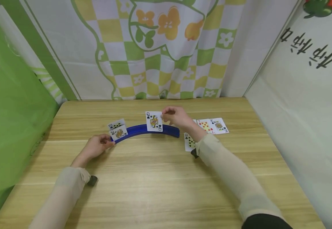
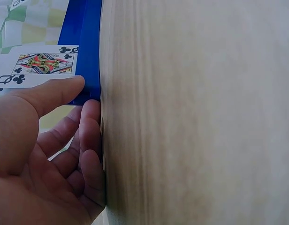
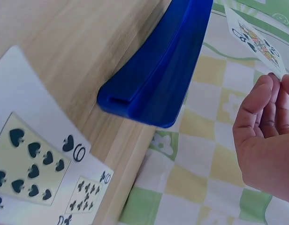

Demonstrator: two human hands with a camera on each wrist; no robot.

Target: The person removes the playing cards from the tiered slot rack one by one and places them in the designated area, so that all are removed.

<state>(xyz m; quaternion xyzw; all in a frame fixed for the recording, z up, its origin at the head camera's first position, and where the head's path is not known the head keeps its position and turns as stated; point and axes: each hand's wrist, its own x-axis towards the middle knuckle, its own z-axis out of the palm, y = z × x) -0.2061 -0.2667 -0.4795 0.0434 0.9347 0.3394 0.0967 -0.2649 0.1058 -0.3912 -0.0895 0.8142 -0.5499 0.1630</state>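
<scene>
A curved blue card holder (image 1: 138,129) lies on the table. My left hand (image 1: 95,147) grips its left end, thumb (image 2: 64,91) on the front and fingers curled at the end. In that end stands a queen of clubs (image 2: 43,64), with a black ten (image 1: 117,123) behind it. My right hand (image 1: 177,118) pinches a queen of spades (image 1: 154,121) by its right edge between thumb and fingers. In the head view this card overlaps the holder right of its middle; in the right wrist view, the card (image 3: 256,41) is held upright and tilted.
Right of the holder, several face-up cards lie on the table (image 1: 154,190): a nine of spades (image 3: 29,159), a clubs card (image 3: 86,199), a red seven (image 1: 204,126) and a black king (image 1: 219,125). Patterned curtain (image 1: 166,73) hangs behind the table's far edge, with coverings on both sides.
</scene>
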